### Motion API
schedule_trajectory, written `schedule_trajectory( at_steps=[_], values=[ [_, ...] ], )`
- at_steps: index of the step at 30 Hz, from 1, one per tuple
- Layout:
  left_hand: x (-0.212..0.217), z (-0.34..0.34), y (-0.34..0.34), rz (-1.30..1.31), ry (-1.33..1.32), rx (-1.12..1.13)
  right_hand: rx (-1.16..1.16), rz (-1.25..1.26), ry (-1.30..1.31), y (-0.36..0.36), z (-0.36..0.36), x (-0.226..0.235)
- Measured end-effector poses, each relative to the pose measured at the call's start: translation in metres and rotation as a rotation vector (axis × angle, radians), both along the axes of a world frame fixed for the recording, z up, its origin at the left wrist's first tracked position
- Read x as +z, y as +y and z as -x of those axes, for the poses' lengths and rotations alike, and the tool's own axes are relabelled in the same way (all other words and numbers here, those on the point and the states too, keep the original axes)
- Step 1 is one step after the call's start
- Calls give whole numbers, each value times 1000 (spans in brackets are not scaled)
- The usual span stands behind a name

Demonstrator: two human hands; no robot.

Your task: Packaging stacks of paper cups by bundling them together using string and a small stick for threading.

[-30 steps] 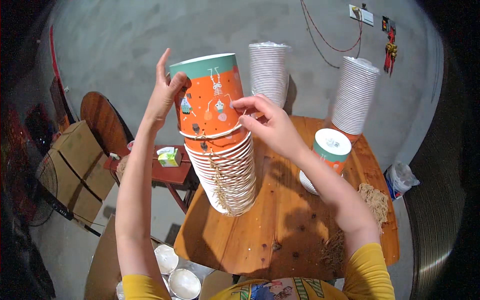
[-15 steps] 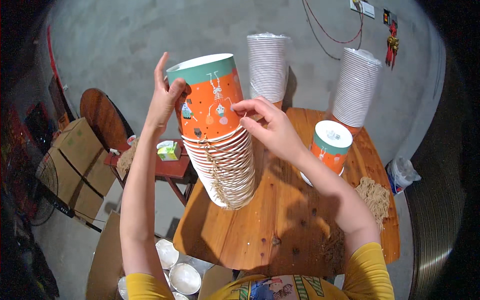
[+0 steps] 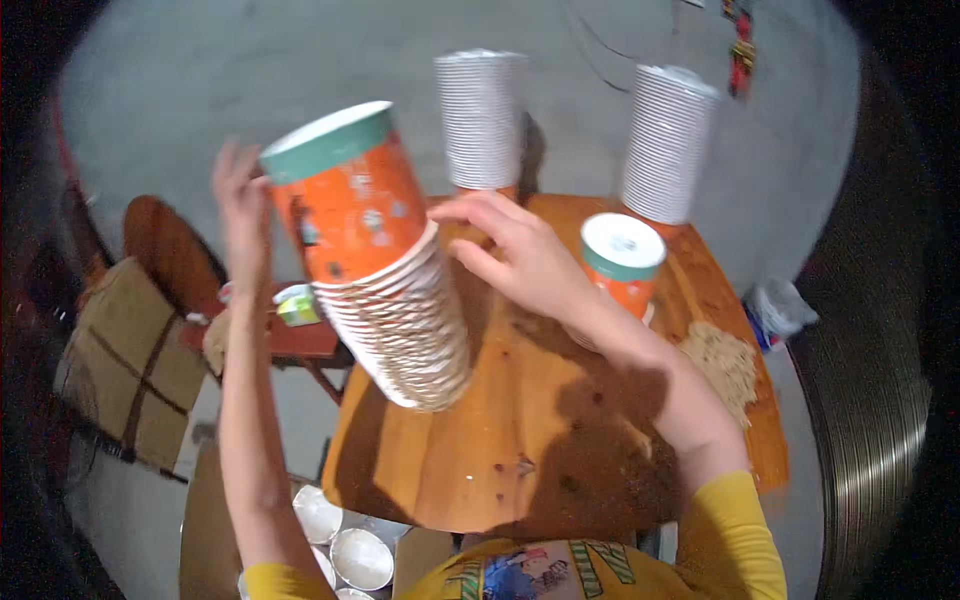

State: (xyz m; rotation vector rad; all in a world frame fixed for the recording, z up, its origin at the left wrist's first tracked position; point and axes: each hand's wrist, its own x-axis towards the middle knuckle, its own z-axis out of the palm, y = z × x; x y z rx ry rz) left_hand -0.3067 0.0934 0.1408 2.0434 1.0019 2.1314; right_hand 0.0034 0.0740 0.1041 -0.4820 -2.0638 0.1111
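A tall stack of paper buckets [image 3: 350,205] leans left near the table's left side; its top one is orange with a green band and skeleton drawings turned upside down. Tan cord or raffia [image 3: 405,330] hangs down over the white rims below. My left hand [image 3: 242,200] is at the top bucket's left side, its fingers smeared by motion, so its grip does not show. To the right of the stack, my right hand [image 3: 505,245] has thumb and fingers apart and empty, fingertips close to the top bucket's rim.
Two tall wrapped stacks of buckets, a left one [image 3: 482,120] and a right one [image 3: 668,145], stand at the wooden table's [image 3: 480,470] back. Nearer are a single bucket [image 3: 620,250] and a tan raffia heap [image 3: 722,365]. White tubs [image 3: 362,558] sit in a box below left.
My view has shifted, so the scene sits further left and up. The stack now leans more to the left. My right fingers have parted and come away from the bucket's side.
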Motion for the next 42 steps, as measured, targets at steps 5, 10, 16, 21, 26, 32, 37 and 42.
schedule_trajectory(
  at_steps=[5, 10, 16, 21, 26, 32, 37, 42],
  values=[
    [-56, -79, -78, -487, -50, 162, -501, -78, -185, 22, -111, -28],
    [-161, -205, -97, 160, 525, -214, -665, 61, -311, 24, -182, -83],
    [-243, -301, -13, 571, 249, -272, -567, 167, -156, 26, -174, -74],
    [-254, -328, 16, 633, 115, -265, -566, 225, -70, 33, -189, -63],
    [-260, -329, 41, 582, 116, -250, -487, 222, -30, 38, -202, -58],
    [-267, -311, 57, 595, 239, -150, -448, 103, 88, 20, -207, -44],
    [-203, -316, 21, 421, 25, -318, -480, -79, 206, -24, -231, -37],
    [-135, -334, -52, 487, -559, -908, -266, 11, 486, -69, -217, -49]
  ],
)
